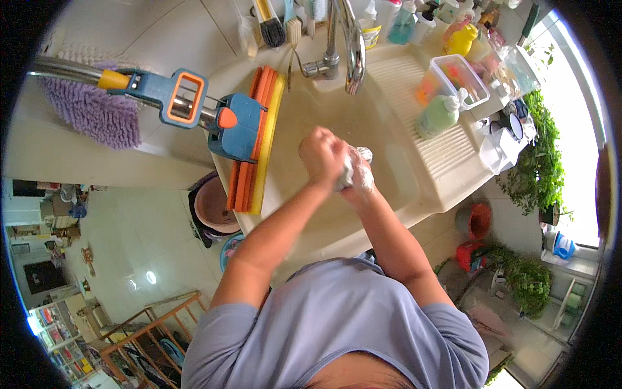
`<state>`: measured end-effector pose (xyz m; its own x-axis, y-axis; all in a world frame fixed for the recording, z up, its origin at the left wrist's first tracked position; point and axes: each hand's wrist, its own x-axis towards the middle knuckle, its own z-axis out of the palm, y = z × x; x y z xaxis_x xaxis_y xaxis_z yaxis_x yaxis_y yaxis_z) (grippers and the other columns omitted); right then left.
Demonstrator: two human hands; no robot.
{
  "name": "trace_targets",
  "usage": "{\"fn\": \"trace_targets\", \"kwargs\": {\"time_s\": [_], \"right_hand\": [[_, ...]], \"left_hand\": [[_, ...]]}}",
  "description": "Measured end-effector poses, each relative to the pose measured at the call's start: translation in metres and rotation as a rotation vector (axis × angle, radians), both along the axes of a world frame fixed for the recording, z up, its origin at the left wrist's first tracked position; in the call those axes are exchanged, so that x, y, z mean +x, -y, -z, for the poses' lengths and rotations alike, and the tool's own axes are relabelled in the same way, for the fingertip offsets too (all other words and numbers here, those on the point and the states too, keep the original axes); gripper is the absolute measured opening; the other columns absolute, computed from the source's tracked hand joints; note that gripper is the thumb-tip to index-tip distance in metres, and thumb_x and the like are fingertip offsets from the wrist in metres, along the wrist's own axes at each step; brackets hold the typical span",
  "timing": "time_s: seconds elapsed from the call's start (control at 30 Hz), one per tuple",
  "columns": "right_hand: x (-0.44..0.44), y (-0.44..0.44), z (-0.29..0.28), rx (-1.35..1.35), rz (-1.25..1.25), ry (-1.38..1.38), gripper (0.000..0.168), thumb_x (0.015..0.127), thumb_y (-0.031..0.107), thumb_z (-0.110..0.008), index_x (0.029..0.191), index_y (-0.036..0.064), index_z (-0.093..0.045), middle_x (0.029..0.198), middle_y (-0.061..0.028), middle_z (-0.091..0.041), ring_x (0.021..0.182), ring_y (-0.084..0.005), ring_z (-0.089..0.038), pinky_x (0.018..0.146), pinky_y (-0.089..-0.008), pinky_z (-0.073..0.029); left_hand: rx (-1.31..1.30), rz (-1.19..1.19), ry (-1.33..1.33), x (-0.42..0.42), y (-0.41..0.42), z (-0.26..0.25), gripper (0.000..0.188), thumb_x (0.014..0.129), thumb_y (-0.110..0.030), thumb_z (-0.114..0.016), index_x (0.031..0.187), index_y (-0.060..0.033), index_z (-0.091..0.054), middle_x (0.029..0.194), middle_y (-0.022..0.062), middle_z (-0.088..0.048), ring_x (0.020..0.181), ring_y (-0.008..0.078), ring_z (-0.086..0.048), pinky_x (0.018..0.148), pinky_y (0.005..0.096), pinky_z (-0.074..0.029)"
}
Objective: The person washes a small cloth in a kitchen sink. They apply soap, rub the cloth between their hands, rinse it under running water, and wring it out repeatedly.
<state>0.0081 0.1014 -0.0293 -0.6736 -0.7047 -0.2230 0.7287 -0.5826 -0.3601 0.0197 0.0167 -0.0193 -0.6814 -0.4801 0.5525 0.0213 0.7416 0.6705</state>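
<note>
Over the cream-coloured sink basin (311,112), my two hands meet with a small, wet white cloth (346,176) between them. My left hand (319,154) is curled into a fist against the cloth and is blurred. White suds coat the back of my right hand (360,176), whose fingers are wrapped about the cloth; a bunched end of it sticks out beyond them. The chrome faucet (355,58) arches above the basin's far side, and no running water shows under its spout. Much of the cloth is hidden by my fingers.
A sponge mop head (262,146), orange and yellow, leans over the sink's left rim. On the ribbed drainboard (449,146) at right stand a green pump bottle (437,116) and a clear plastic container (449,80). Several bottles and brushes line the back. A pink basin (214,204) sits below left.
</note>
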Motion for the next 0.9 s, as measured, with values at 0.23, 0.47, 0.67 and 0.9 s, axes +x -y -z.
{"fn": "trace_targets", "kwargs": {"time_s": [0.23, 0.47, 0.67, 0.9], "right_hand": [[0.012, -0.002, -0.035, 0.27, 0.11, 0.12, 0.022, 0.085, 0.032, -0.049, 0.087, 0.01, -0.052, 0.08, -0.0039, -0.054, 0.07, -0.0183, -0.053, 0.056, -0.0303, -0.043], [-0.001, -0.015, -0.067, 0.363, 0.012, 0.108, 0.024, 0.084, 0.034, -0.051, 0.095, 0.013, -0.053, 0.086, -0.0033, -0.056, 0.076, -0.0183, -0.055, 0.065, -0.0335, -0.047], [-0.013, -0.023, -0.045, 0.496, -0.13, -0.195, 0.029, 0.08, 0.02, -0.058, 0.104, 0.008, -0.049, 0.095, -0.0046, -0.056, 0.086, -0.018, -0.055, 0.075, -0.033, -0.046], [-0.045, -0.056, -0.041, 0.737, -0.573, -0.435, 0.054, 0.067, 0.004, -0.068, 0.116, -0.002, -0.045, 0.108, -0.0071, -0.055, 0.095, -0.0154, -0.054, 0.082, -0.03, -0.045]], "left_hand": [[0.004, 0.134, -0.085, -0.001, 0.001, 0.008, 0.023, 0.067, -0.019, -0.061, 0.054, -0.0039, -0.05, 0.063, 0.0127, -0.052, 0.062, 0.0305, -0.052, 0.056, 0.038, -0.041], [0.339, 0.225, 0.273, 0.047, 0.028, 0.027, 0.027, 0.083, -0.029, -0.054, 0.074, -0.0035, -0.055, 0.067, 0.008, -0.056, 0.061, 0.0197, -0.053, 0.053, 0.0322, -0.04], [1.386, 0.839, 0.594, 0.06, 0.036, 0.007, 0.042, 0.082, -0.026, -0.059, 0.117, -0.0055, -0.047, 0.102, 0.0062, -0.056, 0.093, 0.0156, -0.052, 0.08, 0.0277, -0.042], [1.32, 0.693, 0.422, 0.041, 0.03, -0.025, 0.04, 0.084, -0.026, -0.057, 0.113, 0.0004, -0.048, 0.108, 0.008, -0.054, 0.099, 0.0165, -0.051, 0.086, 0.0309, -0.041]]}}
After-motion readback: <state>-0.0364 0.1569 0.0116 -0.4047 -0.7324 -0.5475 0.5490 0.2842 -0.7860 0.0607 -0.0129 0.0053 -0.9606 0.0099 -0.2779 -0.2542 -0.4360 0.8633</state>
